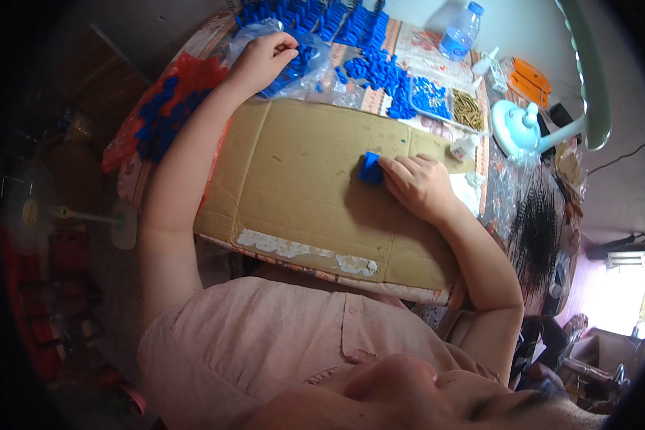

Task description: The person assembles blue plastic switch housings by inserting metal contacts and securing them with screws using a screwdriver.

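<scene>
My right hand (421,188) grips a small blue, roughly square plastic piece (370,168) between thumb and fingers. It rests at the right part of a flat brown cardboard sheet (301,165). Stretched out to the far left, my left hand (269,59) is at a see-through plastic bag (315,80) with small blue parts in it. Its fingers are curled together, and whatever they may hold cannot be made out.
Blue pieces on a red bag (168,118) lie at the left. Along the back are rows of blue parts (330,21), a loose blue heap (376,72), a tray of small parts (431,98) and brass-coloured pins (468,110). A bottle (460,32) and a lamp base (516,127) stand right.
</scene>
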`<state>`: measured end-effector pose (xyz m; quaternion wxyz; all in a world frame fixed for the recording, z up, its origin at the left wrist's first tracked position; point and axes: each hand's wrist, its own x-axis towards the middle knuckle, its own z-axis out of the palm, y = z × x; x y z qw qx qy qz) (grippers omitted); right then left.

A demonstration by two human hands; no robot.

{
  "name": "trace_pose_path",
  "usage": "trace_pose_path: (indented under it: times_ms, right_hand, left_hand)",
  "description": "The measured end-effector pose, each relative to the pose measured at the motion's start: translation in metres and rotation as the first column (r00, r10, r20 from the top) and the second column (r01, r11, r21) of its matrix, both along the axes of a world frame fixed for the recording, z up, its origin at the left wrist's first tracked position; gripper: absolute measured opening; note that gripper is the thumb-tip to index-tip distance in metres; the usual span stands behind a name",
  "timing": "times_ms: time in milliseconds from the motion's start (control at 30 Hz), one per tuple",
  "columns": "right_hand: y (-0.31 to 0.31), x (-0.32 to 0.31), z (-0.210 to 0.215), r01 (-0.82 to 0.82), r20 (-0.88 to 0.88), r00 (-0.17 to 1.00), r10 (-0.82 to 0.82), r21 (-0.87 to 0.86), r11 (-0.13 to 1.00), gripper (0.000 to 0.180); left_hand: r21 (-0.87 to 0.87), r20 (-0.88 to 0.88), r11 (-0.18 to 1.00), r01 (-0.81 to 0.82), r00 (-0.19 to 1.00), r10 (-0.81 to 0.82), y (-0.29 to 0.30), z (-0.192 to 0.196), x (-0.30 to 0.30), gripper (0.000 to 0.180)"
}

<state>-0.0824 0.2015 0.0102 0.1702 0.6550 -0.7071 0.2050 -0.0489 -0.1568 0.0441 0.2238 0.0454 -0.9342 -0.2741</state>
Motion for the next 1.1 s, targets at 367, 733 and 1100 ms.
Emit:
trace_pose_path:
  times_ms: [367,733,1100]
  right_hand:
    - [-0.001,0.001,-0.007,0.067,0.066,0.996,-0.064,-0.036,0.997,0.009]
    - [-0.001,-0.001,-0.01,0.064,0.163,0.985,-0.056,-0.043,0.997,0.012]
    - [0.0,0.0,-0.01,0.072,0.175,0.982,-0.066,-0.024,0.997,0.011]
  left_hand:
    - [0.735,-0.099,0.565,0.375,0.884,-0.458,0.142,0.01,0.059,0.024]
    - [0.82,-0.089,0.471,0.325,0.885,-0.456,0.149,-0.027,0.055,0.027]
    - [0.636,-0.039,0.696,0.334,0.914,-0.403,0.153,-0.031,0.059,0.017]
